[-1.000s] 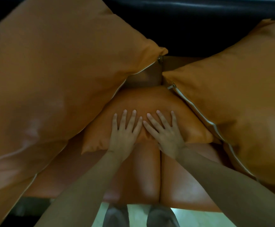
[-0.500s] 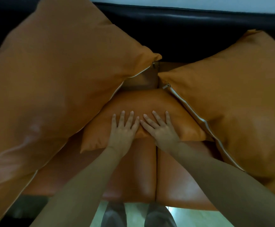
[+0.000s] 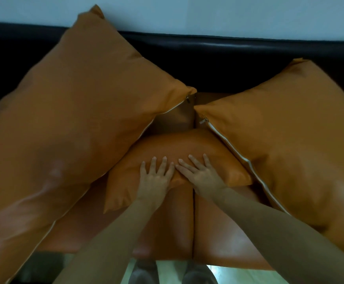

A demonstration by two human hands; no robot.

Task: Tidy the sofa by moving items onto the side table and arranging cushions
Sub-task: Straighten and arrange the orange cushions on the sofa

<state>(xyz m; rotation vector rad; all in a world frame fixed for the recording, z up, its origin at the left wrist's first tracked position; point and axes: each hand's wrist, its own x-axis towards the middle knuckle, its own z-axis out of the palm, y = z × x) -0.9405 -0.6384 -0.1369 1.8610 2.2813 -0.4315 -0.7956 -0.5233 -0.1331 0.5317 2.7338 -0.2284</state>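
Observation:
A small orange cushion lies flat on the orange sofa seat in the middle. My left hand and my right hand press on its near half side by side, fingers straight and spread. A large orange cushion leans against the dark sofa back on the left. Another large orange cushion with a white zip edge leans on the right. Both large cushions overlap the small cushion's far corners.
A pale wall rises behind the sofa back. Below the seat's front edge I see light floor and my feet. A seam splits the seat into two pads.
My view has tilted up and drawn back, so the sofa back and wall show more. Both hands stay flat on the small cushion in the same place.

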